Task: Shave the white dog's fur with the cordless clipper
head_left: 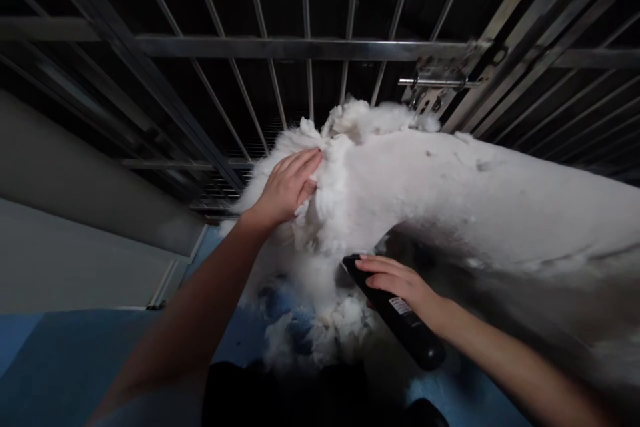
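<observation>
A large white-furred animal (430, 173), its kind not plain, stands across the view from the right. Its back and side are clipped short and look pinkish; thick fluffy fur (333, 173) remains at the left end. My left hand (291, 180) lies on that fluff, fingers stretched out and side by side, with the thumb tucked lower. In my right hand (400, 280) is a black hair clipper (393, 313) with a pale label. Its head points up and left, beside the fur under the animal's left end. The clipper's cutting edge cannot be made out clearly.
Behind the animal rises a metal barred cage (300, 48) with a sliding latch (440, 82). Tufts of cut fur (345, 320) hang or lie below, over a blue floor (90, 360). A pale panel (85, 253) stands at the left.
</observation>
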The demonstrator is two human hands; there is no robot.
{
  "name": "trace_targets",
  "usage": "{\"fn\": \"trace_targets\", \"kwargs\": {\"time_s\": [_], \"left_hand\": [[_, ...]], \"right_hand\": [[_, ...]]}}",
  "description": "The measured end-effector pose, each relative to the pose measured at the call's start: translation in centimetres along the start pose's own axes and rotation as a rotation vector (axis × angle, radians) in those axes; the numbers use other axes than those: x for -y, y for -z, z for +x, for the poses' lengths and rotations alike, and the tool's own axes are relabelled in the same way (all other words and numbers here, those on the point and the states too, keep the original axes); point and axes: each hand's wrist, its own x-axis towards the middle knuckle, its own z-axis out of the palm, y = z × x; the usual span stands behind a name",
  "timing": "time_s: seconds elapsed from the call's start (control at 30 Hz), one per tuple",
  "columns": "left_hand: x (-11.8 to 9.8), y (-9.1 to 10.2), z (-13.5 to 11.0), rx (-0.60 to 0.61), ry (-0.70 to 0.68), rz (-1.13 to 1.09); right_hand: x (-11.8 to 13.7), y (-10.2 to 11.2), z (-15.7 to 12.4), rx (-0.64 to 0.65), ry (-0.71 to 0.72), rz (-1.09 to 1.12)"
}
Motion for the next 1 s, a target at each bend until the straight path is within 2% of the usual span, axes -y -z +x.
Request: {"fn": "trace_targets", "kwargs": {"time_s": [0.13,0.2,0.27,0.37,0.43,0.5,0.6,0.67,0.77,0.83,1.0], "left_hand": [[-0.8,1.7,0.1,0.059,0.028,0.059],[-2.0,3.6,0.3,0.064,0.057,0.117],[-4.1,5.7,0.3,0.007,0.09,0.194],[-8.1,7.2,0.1,-0.071,0.036,0.223],[-10.1,6.3,-0.1,0.004,-0.012,0.158],[-11.0,4.1,-0.2,0.038,0.021,0.153],[-10.4,0.8,-0.1,-0.041,0.083,0.195],[-9.8,-0.4,0.1,-0.099,0.085,0.199],[-9.4,-0.7,0.3,-0.145,0.08,0.194],[-9.4,-0.5,0.4,-0.146,0.087,0.182],[-9.6,-0.7,0.5,-0.185,0.077,0.171]], "right_hand": [[-0.1,0.2,-0.4,-0.182,0.01,-0.097],[-0.2,0.1,-0.9,-0.141,-0.021,-0.131],[-0.2,0.1,-1.4,-0.056,-0.053,-0.096],[-0.2,0.3,-1.9,-0.084,-0.057,0.0],[-0.3,0.4,-1.8,-0.14,-0.089,0.061],[-0.5,0.2,-1.7,-0.146,-0.135,0.137],[-0.7,-0.3,-1.7,-0.04,-0.175,0.22],[-0.6,-0.5,-2.0,-0.021,-0.175,0.218],[-0.2,-0.4,-2.1,-0.18,-0.144,0.167],[0.0,-0.4,-2.0,-0.224,-0.152,0.136],[-0.1,-0.3,-2.3,-0.028,-0.139,0.124]]}}
